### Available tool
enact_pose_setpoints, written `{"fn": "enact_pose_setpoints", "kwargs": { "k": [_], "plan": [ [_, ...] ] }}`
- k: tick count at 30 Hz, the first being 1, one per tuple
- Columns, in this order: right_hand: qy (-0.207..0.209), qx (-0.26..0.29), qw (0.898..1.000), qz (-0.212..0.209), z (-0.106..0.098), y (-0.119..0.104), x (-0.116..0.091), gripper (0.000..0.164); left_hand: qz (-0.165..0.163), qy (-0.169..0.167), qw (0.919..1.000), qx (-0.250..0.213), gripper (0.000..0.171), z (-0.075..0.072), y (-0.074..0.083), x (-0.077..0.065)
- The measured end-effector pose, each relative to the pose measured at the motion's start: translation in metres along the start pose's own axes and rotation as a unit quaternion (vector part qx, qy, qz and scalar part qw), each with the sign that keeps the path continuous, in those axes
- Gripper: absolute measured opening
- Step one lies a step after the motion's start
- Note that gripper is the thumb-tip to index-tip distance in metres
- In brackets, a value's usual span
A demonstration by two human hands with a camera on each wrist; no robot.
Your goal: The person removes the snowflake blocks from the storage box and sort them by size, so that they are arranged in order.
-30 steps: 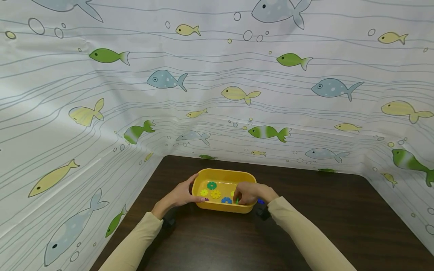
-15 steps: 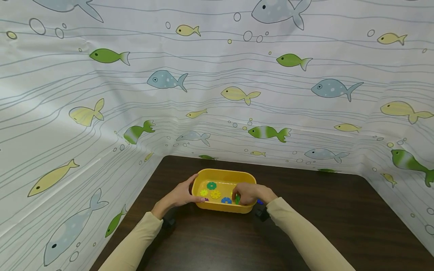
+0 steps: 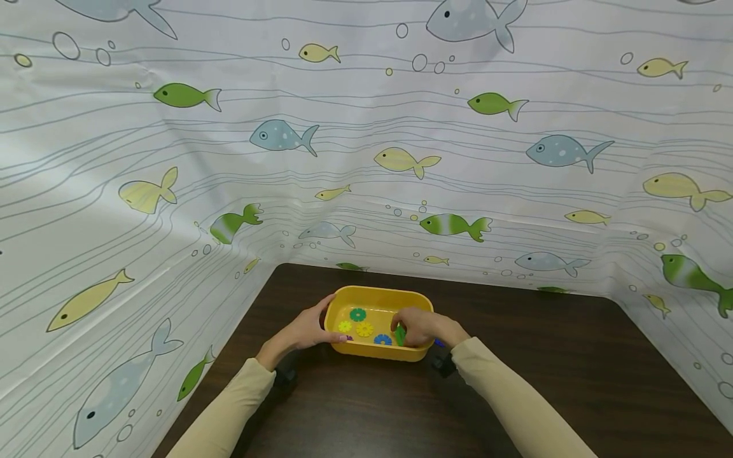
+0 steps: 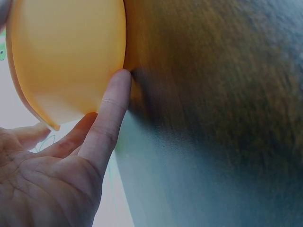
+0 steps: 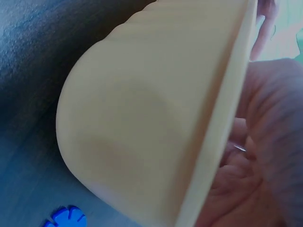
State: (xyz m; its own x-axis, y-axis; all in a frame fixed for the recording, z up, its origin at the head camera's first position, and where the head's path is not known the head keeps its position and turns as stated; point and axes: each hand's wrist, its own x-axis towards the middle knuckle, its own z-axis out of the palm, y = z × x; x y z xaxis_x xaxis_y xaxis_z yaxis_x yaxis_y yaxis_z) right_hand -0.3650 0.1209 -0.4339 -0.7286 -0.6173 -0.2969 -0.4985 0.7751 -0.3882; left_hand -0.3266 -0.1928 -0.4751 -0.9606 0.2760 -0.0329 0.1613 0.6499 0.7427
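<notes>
A yellow plastic tub [image 3: 372, 350] with notched, flower-like discs inside lies before me. My left hand [image 3: 303, 329] holds the tub's left end, thumb over the front rim; in the left wrist view its straightened fingers [image 4: 106, 125] lie along the outer wall. My right hand [image 3: 417, 324] reaches in over the right end and pinches a green notched disc [image 3: 400, 335], tilted up on edge. The tub's wall hides those fingertips in the right wrist view. Left of that hand lie a blue disc [image 3: 382, 340], a yellow disc [image 3: 364, 329] and a teal-green disc [image 3: 357, 315].
Outside the tub, a dark blue notched disc [image 5: 70, 217] lies on the dark wooden table [image 3: 355, 407] by the right end. A smaller bright yellow disc [image 3: 345, 326] sits inside near the left end. A fish-patterned sheet [image 3: 366, 191] stands around the table's back and sides.
The green disc shows more now between my right fingers, turned up from a thin edge. The right hand has shifted slightly; the left hand and the tub have stayed put.
</notes>
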Motion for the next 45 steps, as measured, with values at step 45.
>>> {"fn": "enact_pose_setpoints", "kwargs": {
  "k": [45],
  "plan": [
    [0.315, 0.220, 0.923, -0.028, 0.027, 0.087, -0.086, 0.035, 0.002, 0.001, 1.0000, -0.005, 0.116, 0.001, 0.004, -0.003]
  ]
}}
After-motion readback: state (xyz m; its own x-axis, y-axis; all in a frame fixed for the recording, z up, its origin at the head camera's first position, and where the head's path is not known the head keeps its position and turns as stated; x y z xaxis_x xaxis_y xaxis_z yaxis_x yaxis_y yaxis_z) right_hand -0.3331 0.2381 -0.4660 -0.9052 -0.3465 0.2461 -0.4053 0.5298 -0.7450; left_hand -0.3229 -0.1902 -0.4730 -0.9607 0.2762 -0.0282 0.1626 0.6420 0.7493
